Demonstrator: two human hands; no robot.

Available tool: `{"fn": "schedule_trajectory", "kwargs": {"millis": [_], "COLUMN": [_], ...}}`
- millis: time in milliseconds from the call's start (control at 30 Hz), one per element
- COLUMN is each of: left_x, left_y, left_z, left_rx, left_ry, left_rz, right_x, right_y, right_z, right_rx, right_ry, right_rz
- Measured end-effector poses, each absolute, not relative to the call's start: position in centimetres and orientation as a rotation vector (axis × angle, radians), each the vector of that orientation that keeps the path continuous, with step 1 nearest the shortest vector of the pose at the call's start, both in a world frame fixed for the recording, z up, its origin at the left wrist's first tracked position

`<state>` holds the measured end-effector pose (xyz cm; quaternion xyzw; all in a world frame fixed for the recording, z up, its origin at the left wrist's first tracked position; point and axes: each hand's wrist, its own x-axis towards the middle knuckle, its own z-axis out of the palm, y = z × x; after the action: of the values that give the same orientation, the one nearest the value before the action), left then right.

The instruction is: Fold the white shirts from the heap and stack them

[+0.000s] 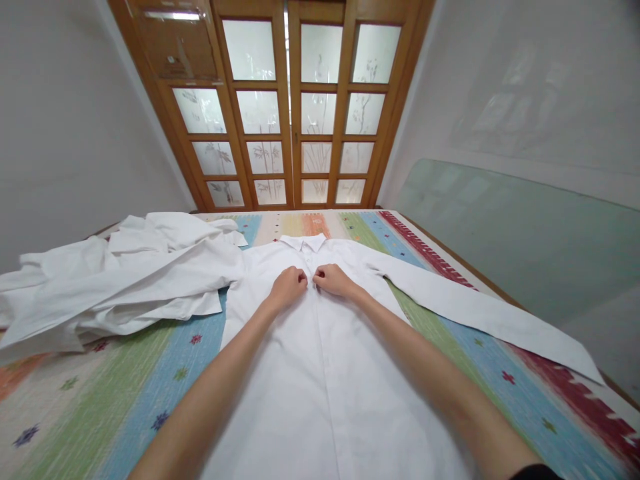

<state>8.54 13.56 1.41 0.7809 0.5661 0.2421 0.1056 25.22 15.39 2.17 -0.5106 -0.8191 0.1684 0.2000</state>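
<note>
A white long-sleeved shirt lies spread front side up, its collar pointing away from me. My left hand is closed at the upper chest, just left of the front placket. Facing it across the placket, my right hand is closed too, its fingertips pinched at the cloth below the collar. A narrow gap separates the two hands. Both seem to pinch the shirt front; any button between the fingers is too small to make out. The right-side sleeve stretches out flat toward the right edge.
A rumpled heap of white clothes lies on the left, over the shirt's left-side sleeve area. Underneath is a striped, patterned cloth. A pale glass panel leans along the right wall. Wooden doors with frosted panes stand behind.
</note>
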Motion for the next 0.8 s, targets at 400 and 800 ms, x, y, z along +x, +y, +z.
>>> {"fn": "schedule_trajectory", "kwargs": {"millis": [400,800], "left_x": [9.2,9.5], "left_y": [12.9,12.5], "left_z": [0.7,0.8], "left_rx": [2.367,2.405], "left_ry": [1.545,1.610], "left_rz": [0.825,0.824], "right_x": [26.9,27.0], "right_y": [16.1,16.3], "right_z": [1.2,0.5], "right_rx": [-1.192,-1.126], "right_ry": [-2.133,-2.091], "right_rz": [0.765,0.812]}}
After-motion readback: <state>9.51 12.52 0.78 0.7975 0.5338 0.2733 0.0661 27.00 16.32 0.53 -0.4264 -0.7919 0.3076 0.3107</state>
